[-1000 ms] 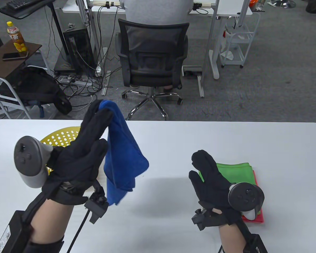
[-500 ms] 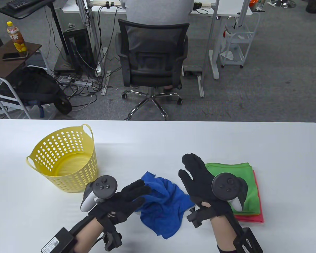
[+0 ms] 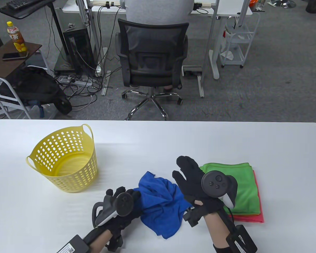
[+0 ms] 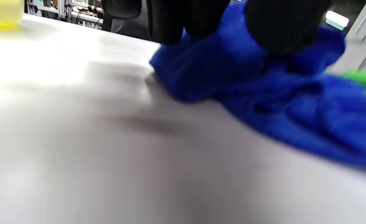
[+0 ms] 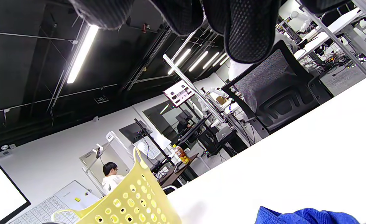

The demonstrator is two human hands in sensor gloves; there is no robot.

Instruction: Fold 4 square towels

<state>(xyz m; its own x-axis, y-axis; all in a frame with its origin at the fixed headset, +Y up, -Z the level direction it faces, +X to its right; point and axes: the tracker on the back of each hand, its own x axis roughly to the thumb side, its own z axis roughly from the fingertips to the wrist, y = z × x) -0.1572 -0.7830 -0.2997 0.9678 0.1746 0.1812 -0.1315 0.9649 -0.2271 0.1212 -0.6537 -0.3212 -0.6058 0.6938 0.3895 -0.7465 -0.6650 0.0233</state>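
A crumpled blue towel (image 3: pixel 162 204) lies on the white table (image 3: pixel 158 139) near the front edge. My left hand (image 3: pixel 131 195) is at its left edge, fingers curled into the cloth. In the left wrist view my gloved fingers (image 4: pixel 170 21) and thumb grip a bunched fold of the blue towel (image 4: pixel 263 93). My right hand (image 3: pixel 183 168) hovers open with fingers spread over the towel's right edge; in the right wrist view its fingertips (image 5: pixel 245 37) hang free and hold nothing. A folded green towel (image 3: pixel 237 184) lies on a folded red towel (image 3: pixel 254 218) to the right.
A yellow perforated basket (image 3: pixel 65 160) stands on the table at the left, empty as far as I can see; it also shows in the right wrist view (image 5: pixel 133 202). A black office chair (image 3: pixel 152 58) with a seated person stands beyond the far table edge.
My left hand brought the blue towel down from the air onto the table, then turned and curled its fingers into the towel's left edge. My right hand shifted left toward the towel.
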